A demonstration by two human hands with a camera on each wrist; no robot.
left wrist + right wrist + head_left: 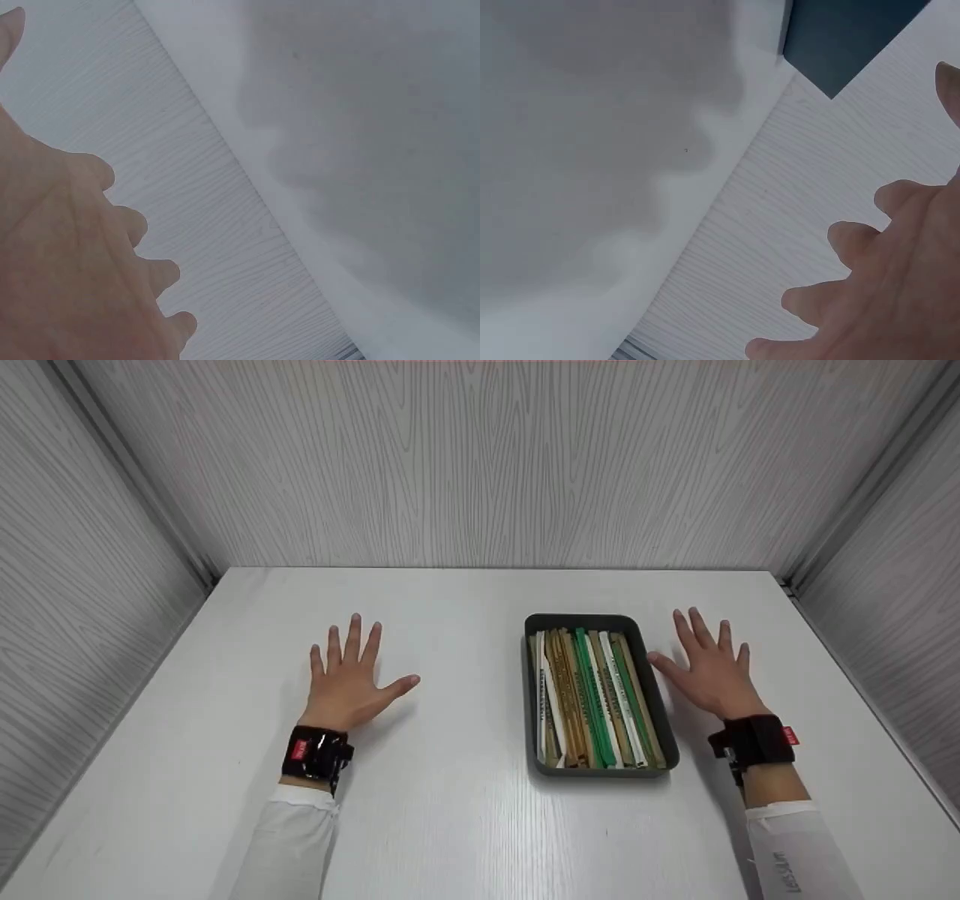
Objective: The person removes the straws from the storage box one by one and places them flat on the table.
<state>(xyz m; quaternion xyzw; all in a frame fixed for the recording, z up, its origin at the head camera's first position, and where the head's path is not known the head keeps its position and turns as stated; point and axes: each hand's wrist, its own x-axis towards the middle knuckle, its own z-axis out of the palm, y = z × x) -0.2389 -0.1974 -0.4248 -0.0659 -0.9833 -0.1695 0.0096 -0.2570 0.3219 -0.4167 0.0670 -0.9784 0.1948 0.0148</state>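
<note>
My left hand is held palm down over the left part of the white table, fingers spread and nothing in them. On the right, my right hand has its fingers spread too, its thumb tip at the right rim of a dark grey-green tray in the head view. Inside the tray lies a row of slim paper sticks or packets in brown, white and green, some printed with small lettering. The right wrist view shows a corner of the tray beyond the palm.
The white table is bounded by a wood-grain back panel and side panels. Both wrists wear black straps, and white sleeves cover the forearms. Soft hand shadows fall on the tabletop.
</note>
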